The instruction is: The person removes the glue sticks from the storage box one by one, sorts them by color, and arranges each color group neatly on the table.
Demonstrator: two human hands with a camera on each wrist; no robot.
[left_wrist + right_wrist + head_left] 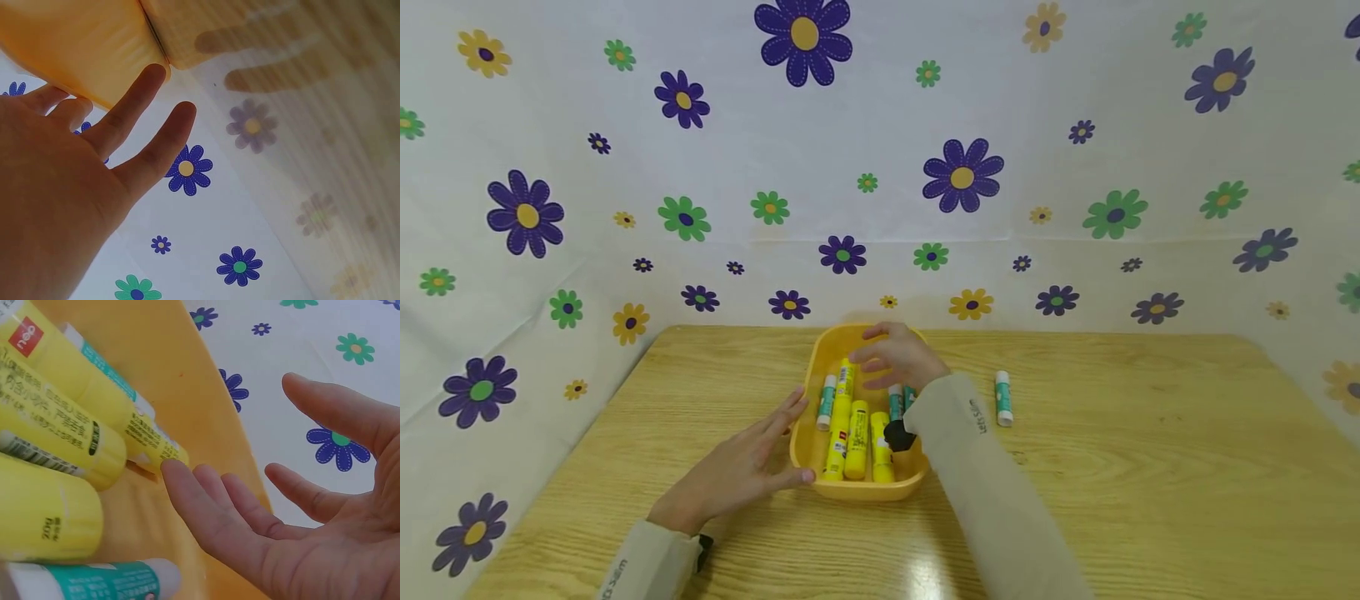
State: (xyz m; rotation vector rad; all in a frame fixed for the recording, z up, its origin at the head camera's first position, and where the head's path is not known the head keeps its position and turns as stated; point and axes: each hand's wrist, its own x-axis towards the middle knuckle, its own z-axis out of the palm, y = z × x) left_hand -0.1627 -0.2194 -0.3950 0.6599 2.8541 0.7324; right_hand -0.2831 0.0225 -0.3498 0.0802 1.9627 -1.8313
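A yellow plastic bin (880,492) on the table holds several yellow glue sticks (857,442) and some smaller teal-and-white glue sticks (826,402). My left hand (741,467) is at the bin's left side, fingers spread; in the left wrist view a fingertip meets the bin's outer wall (81,50). Over the far part of the bin is my right hand (901,354), its fingers apart with nothing between them. In the right wrist view its index fingertip (175,470) overlaps the end of a yellow glue stick (153,440); contact is unclear. My right sleeve partly covers the sticks on that side.
One teal-and-white glue stick (1003,398) lies on the wooden table (1150,467), right of the bin. Behind and to the left hangs a white cloth (880,108) printed with flowers, meeting the table's far edge.
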